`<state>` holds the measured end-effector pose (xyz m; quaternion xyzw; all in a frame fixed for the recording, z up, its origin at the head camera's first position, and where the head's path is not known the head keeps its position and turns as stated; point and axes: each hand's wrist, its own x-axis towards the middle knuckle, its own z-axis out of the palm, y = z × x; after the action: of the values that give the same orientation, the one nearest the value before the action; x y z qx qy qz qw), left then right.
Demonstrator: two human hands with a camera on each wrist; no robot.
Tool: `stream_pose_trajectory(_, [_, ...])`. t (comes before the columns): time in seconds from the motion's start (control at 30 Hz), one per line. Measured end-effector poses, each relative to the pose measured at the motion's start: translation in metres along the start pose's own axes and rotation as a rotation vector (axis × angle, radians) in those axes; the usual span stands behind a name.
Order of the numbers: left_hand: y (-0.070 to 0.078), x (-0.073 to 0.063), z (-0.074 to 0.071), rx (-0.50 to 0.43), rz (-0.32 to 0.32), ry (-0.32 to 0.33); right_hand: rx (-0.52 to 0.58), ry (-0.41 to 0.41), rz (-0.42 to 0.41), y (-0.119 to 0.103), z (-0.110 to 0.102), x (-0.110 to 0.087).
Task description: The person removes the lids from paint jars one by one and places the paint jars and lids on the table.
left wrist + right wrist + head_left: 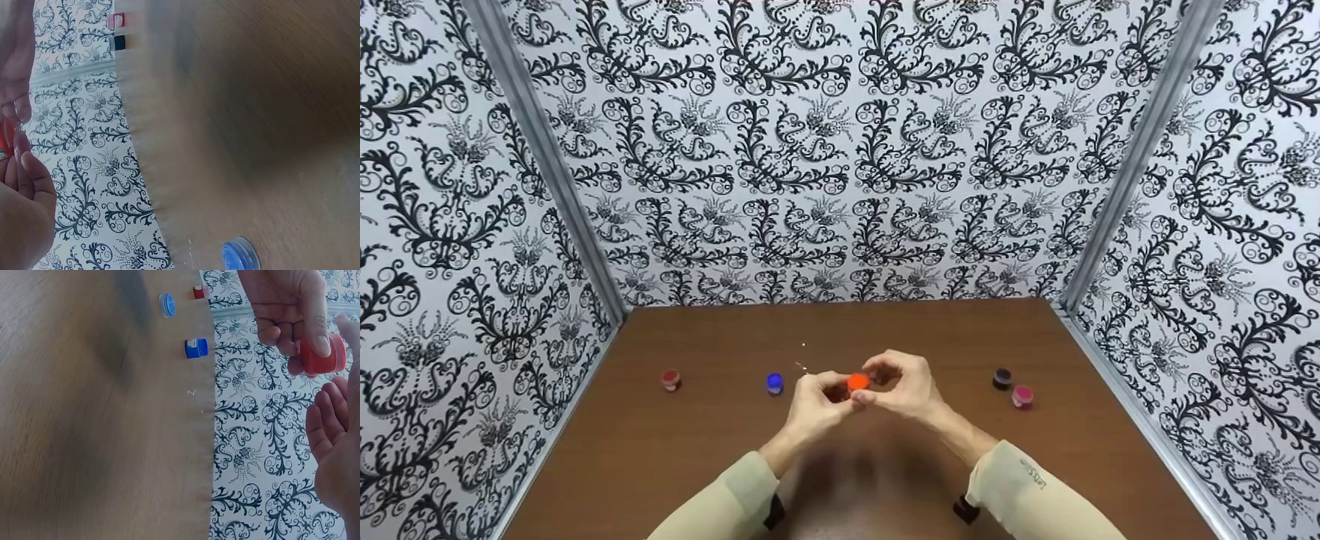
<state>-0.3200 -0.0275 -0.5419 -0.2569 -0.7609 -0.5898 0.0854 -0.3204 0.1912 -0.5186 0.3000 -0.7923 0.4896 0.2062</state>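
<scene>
Both hands meet over the middle of the table around a small red jar (pixel 858 383), raised off the surface. The left hand (pixel 814 403) grips its side; in the right wrist view this hand's thumb lies along the jar (pixel 322 360). The right hand (pixel 913 388) pinches the jar from the other side, its thumb at the near edge, and its remaining fingers bend behind. In the left wrist view the jar is partly cut off by the frame edge. Left of the hands stands a blue jar (pixel 775 383).
A darker red jar (pixel 670 380) is at the far left; a black jar (pixel 1002 379) and a pink jar (pixel 1022 397) stand right. A round blue piece (pixel 167 305), jar or lid unclear, lies on the brown table (pixel 660 450). Patterned walls (pixel 840 150) enclose three sides.
</scene>
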Motion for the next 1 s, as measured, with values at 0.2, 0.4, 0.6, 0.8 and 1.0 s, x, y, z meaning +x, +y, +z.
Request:
stream_pose_trajectory(0.2, [0.0008,0.0001,0.0018,-0.018,0.020,0.024,-0.012,0.020,0.087,-0.0036,0.0036,0.0004])
stream_pose_trajectory(0.4, [0.0003,0.0005,0.0026,-0.001,0.027,0.031,-0.025,0.019,0.078,-0.0049,0.0064,-0.0005])
stream_pose_trajectory(0.6, [-0.0019,-0.0002,0.0012,0.034,0.016,0.025,-0.014,-0.001,0.020,-0.0034,0.0068,0.0000])
stream_pose_trajectory(0.8, [-0.0031,-0.0003,0.0000,0.057,0.027,0.009,-0.028,-0.010,-0.085,-0.0010,0.0066,0.0020])
stream_pose_trajectory(1.0, [-0.0027,0.0005,-0.0004,0.044,0.035,-0.019,-0.037,-0.055,-0.081,-0.0028,0.0036,0.0039])
